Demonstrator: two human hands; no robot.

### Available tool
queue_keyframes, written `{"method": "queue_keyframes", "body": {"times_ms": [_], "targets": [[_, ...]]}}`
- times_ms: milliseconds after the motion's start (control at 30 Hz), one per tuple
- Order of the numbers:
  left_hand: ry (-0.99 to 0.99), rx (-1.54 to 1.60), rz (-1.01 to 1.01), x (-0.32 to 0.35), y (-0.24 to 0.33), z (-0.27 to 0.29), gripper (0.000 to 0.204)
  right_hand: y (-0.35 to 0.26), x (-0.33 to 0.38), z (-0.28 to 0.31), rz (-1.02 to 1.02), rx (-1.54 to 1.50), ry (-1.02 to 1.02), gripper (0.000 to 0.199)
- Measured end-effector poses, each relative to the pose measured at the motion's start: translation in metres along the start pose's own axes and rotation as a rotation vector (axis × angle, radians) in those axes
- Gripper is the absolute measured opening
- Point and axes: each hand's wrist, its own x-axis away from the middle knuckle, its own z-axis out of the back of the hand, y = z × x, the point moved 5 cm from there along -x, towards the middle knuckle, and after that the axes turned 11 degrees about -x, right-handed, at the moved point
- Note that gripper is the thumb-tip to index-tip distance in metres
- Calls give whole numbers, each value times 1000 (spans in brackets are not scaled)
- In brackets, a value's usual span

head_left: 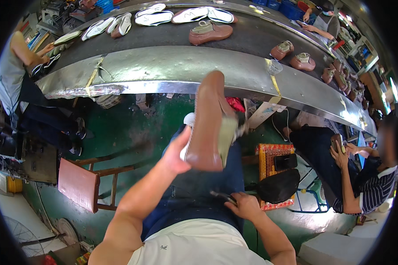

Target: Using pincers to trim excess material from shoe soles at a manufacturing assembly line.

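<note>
My left hand (177, 151) grips a brown shoe upper (205, 126) with a green panel, its fingers wrapped round the pale underside. The shoe stands on end in front of me, slightly blurred. Low over my lap, my right hand (246, 206) is closed on a slim dark hand tool (223, 196). Its far end is smeared, so the exact kind cannot be told. Beyond the raised shoe, a similar brown shoe (211, 33) with laces rests on the dark bench belt (163, 39).
A metal bench rail (154, 66) runs across ahead. White-bottomed shoes (154, 18) lie sole-up on the belt; more brown shoes (303, 62) stand right. A stool (78, 184) is at left, and a patterned seat (269, 154) bears a dark pouch (278, 186). Co-workers sit or stand around.
</note>
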Motion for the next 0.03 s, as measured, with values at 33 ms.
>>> {"method": "queue_keyframes", "body": {"times_ms": [33], "targets": [[-125,75,-21,-18,16,-1,71,-16,-3,3,64,140,-22,51]]}}
